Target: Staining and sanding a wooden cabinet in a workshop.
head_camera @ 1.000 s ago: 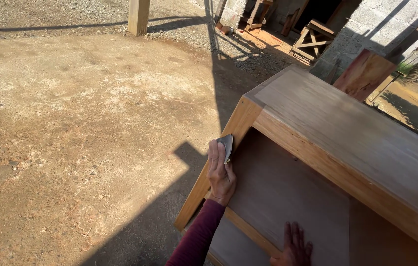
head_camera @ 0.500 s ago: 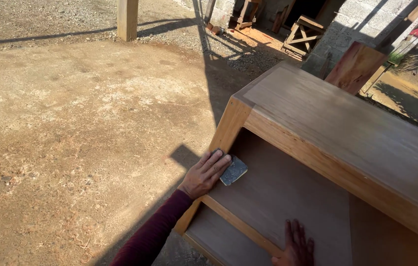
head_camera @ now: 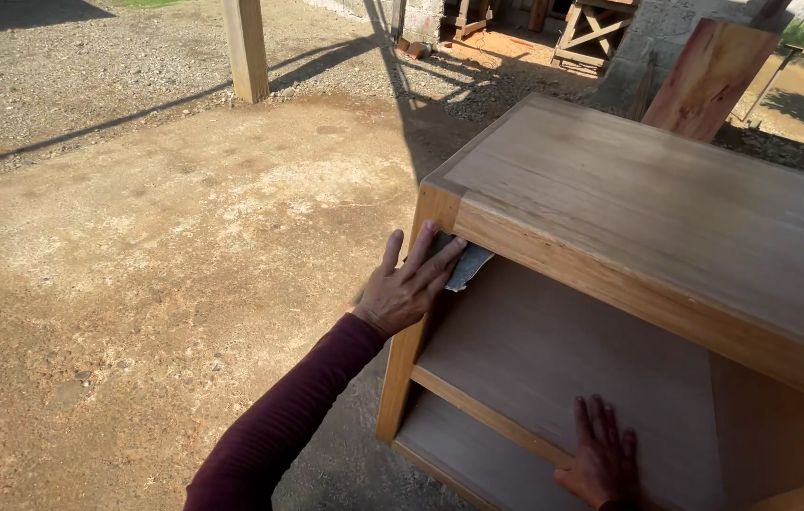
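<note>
Outdoor carpentry yard: unfinished wooden cabinet (head_camera: 648, 218) on dirt ground (head_camera: 137, 265), timber frames (head_camera: 600, 28) behind.

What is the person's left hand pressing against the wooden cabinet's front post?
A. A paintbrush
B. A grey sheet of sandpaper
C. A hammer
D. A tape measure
B. The left hand lies flat, fingers spread, over a grey sheet of sandpaper at the top of the cabinet's front post, just under the top panel.
</note>
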